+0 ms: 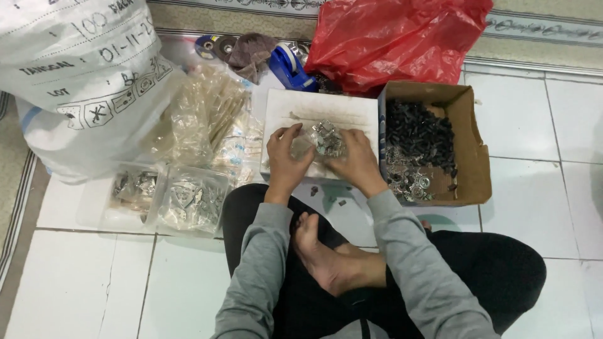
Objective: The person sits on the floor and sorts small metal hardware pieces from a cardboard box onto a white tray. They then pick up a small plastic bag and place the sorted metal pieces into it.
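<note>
- The left hand [284,158] and the right hand [355,162] meet over a white tray [352,113] on the tiled floor [534,207], both closed on one small clear bag of metal parts [321,139] held between them.
- The bag sits just ahead of the fingers, its long side running hand to hand — neither hand is clearly nearer.
- A cardboard box [468,157] of black and silver pieces stands just right of the right hand; two clear tubs [169,199] of filled bags lie left of the left hand.
- What the fingertips do under the bag is hidden — the parts are too small to make out.
- A white sack [69,81] and a red plastic bag [396,37] are cut off at the top edge.
</note>
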